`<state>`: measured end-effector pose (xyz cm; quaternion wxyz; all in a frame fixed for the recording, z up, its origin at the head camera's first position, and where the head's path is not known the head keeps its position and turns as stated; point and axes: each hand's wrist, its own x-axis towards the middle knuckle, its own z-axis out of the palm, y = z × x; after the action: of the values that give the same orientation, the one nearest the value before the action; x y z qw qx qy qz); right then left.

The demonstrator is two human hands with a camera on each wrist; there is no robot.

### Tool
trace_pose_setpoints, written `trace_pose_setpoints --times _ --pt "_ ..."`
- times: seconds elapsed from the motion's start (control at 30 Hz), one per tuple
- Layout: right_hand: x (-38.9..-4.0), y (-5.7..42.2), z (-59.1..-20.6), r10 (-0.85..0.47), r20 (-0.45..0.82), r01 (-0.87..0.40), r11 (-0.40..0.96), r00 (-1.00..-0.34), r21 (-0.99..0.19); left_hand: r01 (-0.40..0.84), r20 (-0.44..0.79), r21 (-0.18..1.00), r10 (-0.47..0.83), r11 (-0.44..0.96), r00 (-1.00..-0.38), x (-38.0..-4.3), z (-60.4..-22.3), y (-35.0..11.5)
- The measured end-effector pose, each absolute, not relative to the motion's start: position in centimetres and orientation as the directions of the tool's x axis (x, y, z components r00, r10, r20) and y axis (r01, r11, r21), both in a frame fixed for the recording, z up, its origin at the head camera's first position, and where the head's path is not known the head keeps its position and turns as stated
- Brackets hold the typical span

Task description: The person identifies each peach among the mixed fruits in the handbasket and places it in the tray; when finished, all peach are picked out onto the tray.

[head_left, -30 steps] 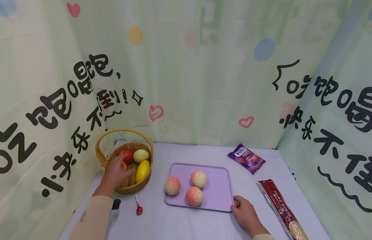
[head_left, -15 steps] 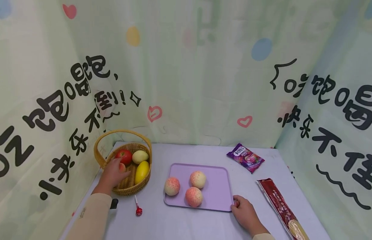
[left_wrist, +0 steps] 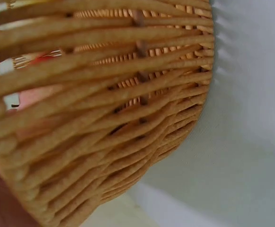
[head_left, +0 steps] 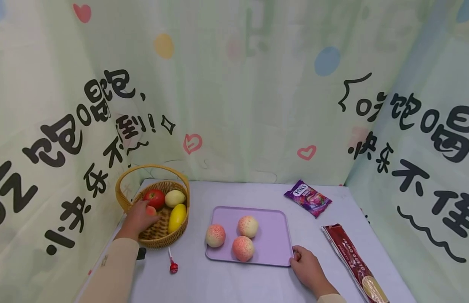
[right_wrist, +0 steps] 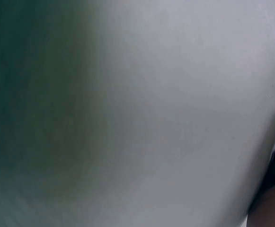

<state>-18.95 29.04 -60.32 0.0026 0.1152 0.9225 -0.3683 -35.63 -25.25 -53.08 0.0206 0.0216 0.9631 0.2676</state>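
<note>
Inside the wicker basket [head_left: 158,242] at the left, my left hand [head_left: 136,219] curls its fingers around a pinkish-orange peach [head_left: 151,210], which is mostly hidden. A red tomato-like fruit [head_left: 155,198], a pale yellow-green fruit [head_left: 174,198] and a yellow mango-like fruit [head_left: 177,219] lie in the basket too. The left wrist view is filled by the basket's woven side [left_wrist: 128,94], with a pink shape behind the weave. My right hand [head_left: 308,269] pinches the near right corner of the purple tray [head_left: 272,240]. Speckled peaches [head_left: 243,248] rest on that tray.
A red lollipop [head_left: 173,267] lies in front of the basket. At the back right is a purple candy bag [head_left: 308,198], and a long dark-red packet [head_left: 355,263] lies right of the tray. The basket's handle [head_left: 152,166] arches upward. Printed curtains [head_left: 234,105] enclose the table.
My left hand's fingers, stretched out over the basket a second ago, have closed around the peach inside it. The right hand keeps its hold on the tray. The view has shifted slightly.
</note>
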Motion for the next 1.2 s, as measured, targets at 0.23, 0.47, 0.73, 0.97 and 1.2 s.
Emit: trace_pose_setpoints --times 0.23,0.47,0.73,0.97,1.2 --pt "-18.9 29.0 -60.1 0.216 -0.104 0.227 0.691 -0.971 -0.686 0.025 -0.053 0.503 0.059 0.864 -0.997 -36.0 -53.4 -25.3" --pt "-18.9 28.8 -60.1 0.216 -0.115 0.235 0.693 -0.970 -0.681 -0.002 -0.131 0.476 0.069 0.879 -0.989 -36.2 -54.1 -25.1" --pt "-18.8 29.0 -59.8 0.213 -0.097 0.221 0.701 -0.972 -0.678 0.054 -0.079 0.457 0.101 0.888 -0.992 -36.0 -53.9 -24.5" --pt "-18.8 29.0 -60.0 0.212 -0.091 0.216 0.702 -0.973 -0.678 0.038 -0.089 0.488 0.093 0.872 -0.992 -35.8 -53.7 -24.4" --pt "-18.9 28.9 -60.0 0.213 -0.096 0.221 0.701 -0.972 -0.678 0.019 -0.099 0.498 0.079 0.867 -0.992 -36.0 -53.9 -24.5"
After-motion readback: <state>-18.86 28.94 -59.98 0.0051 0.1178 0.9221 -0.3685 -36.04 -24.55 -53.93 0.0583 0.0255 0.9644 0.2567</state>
